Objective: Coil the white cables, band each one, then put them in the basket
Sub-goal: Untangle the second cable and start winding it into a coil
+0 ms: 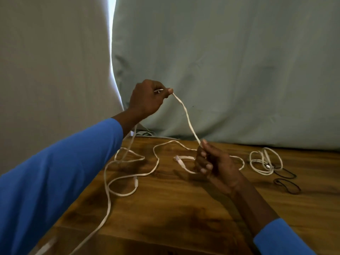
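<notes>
A long flat white cable [187, 115] runs taut between my two hands above the wooden table [165, 208]. My left hand [147, 98] is raised high and pinches one part of it. Lower and to the right, my right hand [213, 162] grips the same cable just above the table. The rest of the cable lies in loose loops [128, 173] on the wood and trails off the front edge at the lower left. A second white cable [265, 161] lies coiled at the right. Two black bands [287, 183] lie beside it. No basket is in view.
A pale green cloth [230, 70] hangs as a backdrop right behind the table, with a bright gap at its left edge. The table's front edge runs across the bottom of the frame.
</notes>
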`<state>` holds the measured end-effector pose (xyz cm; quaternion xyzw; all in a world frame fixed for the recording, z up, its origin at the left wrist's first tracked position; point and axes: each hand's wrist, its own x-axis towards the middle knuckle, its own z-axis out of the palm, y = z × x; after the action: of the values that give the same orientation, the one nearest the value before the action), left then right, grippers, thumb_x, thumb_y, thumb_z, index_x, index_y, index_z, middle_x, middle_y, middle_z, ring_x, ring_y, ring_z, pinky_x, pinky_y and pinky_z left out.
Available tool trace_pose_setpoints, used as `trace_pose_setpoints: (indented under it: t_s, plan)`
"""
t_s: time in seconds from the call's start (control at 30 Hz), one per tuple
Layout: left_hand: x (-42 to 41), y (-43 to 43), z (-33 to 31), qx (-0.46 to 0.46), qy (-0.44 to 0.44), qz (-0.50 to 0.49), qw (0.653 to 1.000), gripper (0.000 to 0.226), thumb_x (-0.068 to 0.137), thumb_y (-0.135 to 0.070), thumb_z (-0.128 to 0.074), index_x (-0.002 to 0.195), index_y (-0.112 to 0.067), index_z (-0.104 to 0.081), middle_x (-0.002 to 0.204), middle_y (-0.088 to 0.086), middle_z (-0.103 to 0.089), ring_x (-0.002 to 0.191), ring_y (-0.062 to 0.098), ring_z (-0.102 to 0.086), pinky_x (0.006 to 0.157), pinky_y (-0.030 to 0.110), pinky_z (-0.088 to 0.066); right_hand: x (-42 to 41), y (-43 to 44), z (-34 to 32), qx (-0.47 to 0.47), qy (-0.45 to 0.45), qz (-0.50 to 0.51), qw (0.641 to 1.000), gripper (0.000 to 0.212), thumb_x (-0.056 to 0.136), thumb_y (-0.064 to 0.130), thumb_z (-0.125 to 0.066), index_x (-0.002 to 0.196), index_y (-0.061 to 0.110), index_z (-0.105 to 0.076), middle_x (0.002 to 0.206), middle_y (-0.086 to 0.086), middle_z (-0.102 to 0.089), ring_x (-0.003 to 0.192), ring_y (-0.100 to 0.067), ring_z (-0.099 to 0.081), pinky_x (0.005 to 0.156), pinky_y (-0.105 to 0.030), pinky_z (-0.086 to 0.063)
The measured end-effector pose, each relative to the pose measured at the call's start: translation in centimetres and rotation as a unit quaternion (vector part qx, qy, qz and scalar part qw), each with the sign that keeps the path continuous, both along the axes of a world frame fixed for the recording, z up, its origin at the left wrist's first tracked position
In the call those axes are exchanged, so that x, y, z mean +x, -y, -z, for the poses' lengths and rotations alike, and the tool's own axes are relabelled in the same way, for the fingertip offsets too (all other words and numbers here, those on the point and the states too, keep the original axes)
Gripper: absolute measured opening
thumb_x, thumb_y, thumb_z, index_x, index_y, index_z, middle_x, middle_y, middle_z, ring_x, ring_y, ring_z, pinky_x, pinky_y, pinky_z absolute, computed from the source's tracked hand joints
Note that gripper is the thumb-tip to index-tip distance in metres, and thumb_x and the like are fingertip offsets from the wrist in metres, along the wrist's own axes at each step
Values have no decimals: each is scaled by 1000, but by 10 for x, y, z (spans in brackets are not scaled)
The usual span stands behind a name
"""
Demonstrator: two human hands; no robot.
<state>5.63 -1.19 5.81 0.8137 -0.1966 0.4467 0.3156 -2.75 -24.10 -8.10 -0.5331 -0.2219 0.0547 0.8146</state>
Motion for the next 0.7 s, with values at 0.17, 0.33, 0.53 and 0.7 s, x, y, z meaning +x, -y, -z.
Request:
trace_pose_setpoints:
  t_s: [0.17, 0.33, 0.53, 0.7]
  plan:
    - [33, 27, -13, -163, 15, 13, 986, 33, 92, -52, -68, 80, -23, -79, 74, -4, -73, 73, 16, -67, 70, 32, -51, -11, -14, -13, 112, -11, -10, 994, 44, 100, 33, -46, 61, 11, -47, 45, -4, -34, 52, -24, -45, 66, -32, -55]
    - [75, 35, -4, -254, -31, -3, 967, 35, 92, -53, -66, 82, -22, -79, 81, 0, -75, 83, 23, -70, 76, 37, -56, -7, -7, -22, 184, 0, -4, 983, 49, 102, 36, -44, 59, 15, -51, 50, -3, -42, 47, -17, -44, 63, -35, -42]
    - [105, 52, 55, -246, -75, -47, 965, 35, 97, -48, -65, 87, -17, -78, 91, 9, -76, 90, 31, -70, 71, 31, -43, -5, 2, -27, 182, -4, -67, 981, 49, 106, 38, -39, 62, 18, -45, 50, 4, -32, 45, -10, -25, 49, -27, -23]
    - [98, 61, 115, -48, -87, -42, 994, 37, 98, -51, -61, 85, -19, -76, 79, 2, -72, 74, 22, -68, 64, 32, -52, 10, 6, -55, 205, 22, 15, 978, 47, 105, 35, -36, 68, 16, -57, 54, 3, -41, 52, -11, -34, 53, -27, -24]
